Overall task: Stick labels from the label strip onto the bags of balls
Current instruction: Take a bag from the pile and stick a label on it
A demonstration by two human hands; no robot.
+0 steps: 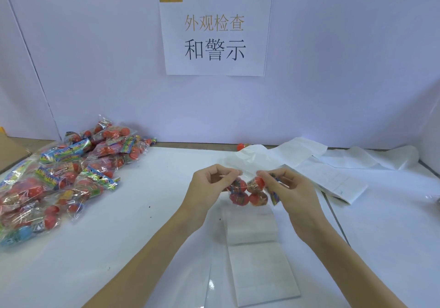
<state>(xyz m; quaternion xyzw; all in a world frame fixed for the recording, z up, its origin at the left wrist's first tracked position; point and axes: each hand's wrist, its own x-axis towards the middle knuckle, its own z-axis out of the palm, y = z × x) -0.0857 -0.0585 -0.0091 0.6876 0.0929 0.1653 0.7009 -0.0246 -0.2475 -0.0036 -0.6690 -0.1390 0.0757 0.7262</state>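
Four red balls sit in the clear bag held up just above the table, pinched at its top edge by the left hand and the right hand. Best bet here, I'd say: pull that film taut and flat so a label goes on without wrinkles. The label strip lies right under the bag, and the pile of bags waits well off to the left.
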